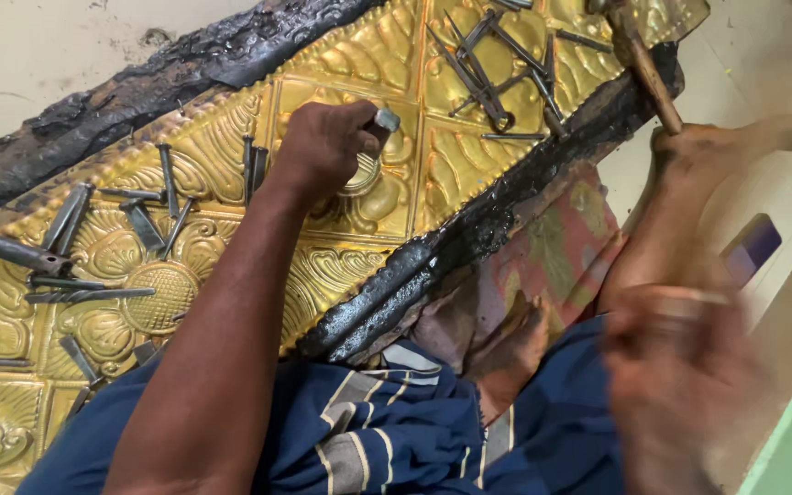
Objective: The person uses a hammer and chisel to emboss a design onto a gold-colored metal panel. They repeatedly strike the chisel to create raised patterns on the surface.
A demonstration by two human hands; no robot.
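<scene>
Left hand (323,147) grips punch (385,120) — right hand (680,367) blurred, perhaps moving.

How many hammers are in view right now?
1. A wooden-handled hammer lies at top right across the black tarry border of the embossed golden metal sheet, its head cut by the frame edge. The blurred right hand may hide another.

A black pitch bed (469,238) carries an embossed brass sheet (231,156) strewn with steel punches (483,69).
</scene>
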